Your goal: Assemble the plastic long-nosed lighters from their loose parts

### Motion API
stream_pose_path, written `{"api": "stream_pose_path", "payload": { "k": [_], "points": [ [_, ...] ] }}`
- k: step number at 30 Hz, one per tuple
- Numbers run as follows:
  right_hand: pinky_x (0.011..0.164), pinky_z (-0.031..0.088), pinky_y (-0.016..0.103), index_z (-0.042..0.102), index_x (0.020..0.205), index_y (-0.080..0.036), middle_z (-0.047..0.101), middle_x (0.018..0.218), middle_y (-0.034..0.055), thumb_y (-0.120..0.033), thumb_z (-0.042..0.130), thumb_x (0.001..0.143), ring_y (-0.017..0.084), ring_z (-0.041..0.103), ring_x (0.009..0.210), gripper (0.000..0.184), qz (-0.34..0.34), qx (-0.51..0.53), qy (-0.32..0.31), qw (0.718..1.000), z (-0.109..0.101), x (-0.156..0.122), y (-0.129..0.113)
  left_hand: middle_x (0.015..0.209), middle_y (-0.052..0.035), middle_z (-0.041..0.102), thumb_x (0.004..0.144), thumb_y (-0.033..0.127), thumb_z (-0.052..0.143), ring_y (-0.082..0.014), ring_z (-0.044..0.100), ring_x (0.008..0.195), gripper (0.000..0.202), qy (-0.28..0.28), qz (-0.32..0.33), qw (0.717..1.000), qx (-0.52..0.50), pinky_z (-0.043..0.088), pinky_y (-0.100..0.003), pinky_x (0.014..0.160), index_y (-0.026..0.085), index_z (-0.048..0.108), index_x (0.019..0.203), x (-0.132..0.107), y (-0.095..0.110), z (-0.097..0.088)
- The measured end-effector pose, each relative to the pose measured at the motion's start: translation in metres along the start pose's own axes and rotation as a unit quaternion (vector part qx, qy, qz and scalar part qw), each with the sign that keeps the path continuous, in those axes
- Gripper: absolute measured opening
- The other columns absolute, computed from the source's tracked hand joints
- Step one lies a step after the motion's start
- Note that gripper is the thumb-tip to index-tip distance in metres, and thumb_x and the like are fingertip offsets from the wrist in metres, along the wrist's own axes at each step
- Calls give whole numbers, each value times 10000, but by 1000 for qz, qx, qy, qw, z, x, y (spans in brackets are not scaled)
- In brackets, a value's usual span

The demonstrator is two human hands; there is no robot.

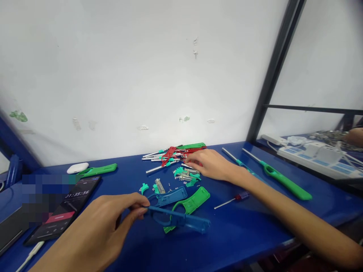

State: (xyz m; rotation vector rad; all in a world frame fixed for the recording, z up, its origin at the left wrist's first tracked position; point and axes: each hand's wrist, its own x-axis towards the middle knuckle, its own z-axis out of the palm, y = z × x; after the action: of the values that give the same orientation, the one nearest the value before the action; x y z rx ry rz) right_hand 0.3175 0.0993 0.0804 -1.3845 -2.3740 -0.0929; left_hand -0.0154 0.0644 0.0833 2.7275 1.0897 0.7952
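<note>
My left hand (124,215) pinches the end of a blue plastic lighter casing half (195,223), held above the blue tabletop. Beneath it lie a green casing half (195,200) and another blue casing half (172,196). My right hand (210,164) is over the pile of lighter parts, fingers bent down and together. Whatever is between its fingertips is hidden. Around that hand are metal lighter tubes (161,167), a red casing piece (169,155), and teal triggers with clear fuel tanks (187,175). A separate clear tank (160,186) lies nearer the left hand.
A small screwdriver (231,199) lies right of centre. Farther right is a whole green lighter (283,181). At left are a phone (68,204) with a cable, a green casing half (99,170) and a white case (77,168). Power strips (314,160) stand beyond the dark post.
</note>
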Motion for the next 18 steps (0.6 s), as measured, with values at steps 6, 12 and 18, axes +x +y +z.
{"api": "stream_pose_path", "payload": {
  "k": [6, 12, 18],
  "points": [
    [915, 605, 445, 685, 1219, -179, 709, 1224, 81, -368, 667, 1033, 224, 708, 1047, 266, -24, -71, -15, 997, 18, 0, 7, 756, 34, 779, 987, 302, 397, -162, 744, 663, 370, -123, -21, 992, 0, 496, -231, 625, 291, 746, 863, 2, 10, 2],
    [932, 603, 461, 671, 1269, -185, 691, 1283, 93, -364, 671, 1031, 238, 701, 1088, 298, -37, -111, -21, 993, 22, 7, 4, 796, -9, 764, 953, 285, 451, -190, 718, 694, 296, -204, -58, 977, 12, 477, -265, 671, 258, 692, 784, -10, 12, 20],
    [939, 603, 469, 649, 1319, -194, 667, 1338, 104, -371, 671, 1029, 249, 693, 1115, 340, -43, -126, -42, 990, 28, 49, 20, 857, -7, 752, 1016, 261, 465, -185, 718, 769, 296, -222, -63, 973, 11, 483, -248, 712, 287, 717, 863, -34, 10, 33]
  ]
}}
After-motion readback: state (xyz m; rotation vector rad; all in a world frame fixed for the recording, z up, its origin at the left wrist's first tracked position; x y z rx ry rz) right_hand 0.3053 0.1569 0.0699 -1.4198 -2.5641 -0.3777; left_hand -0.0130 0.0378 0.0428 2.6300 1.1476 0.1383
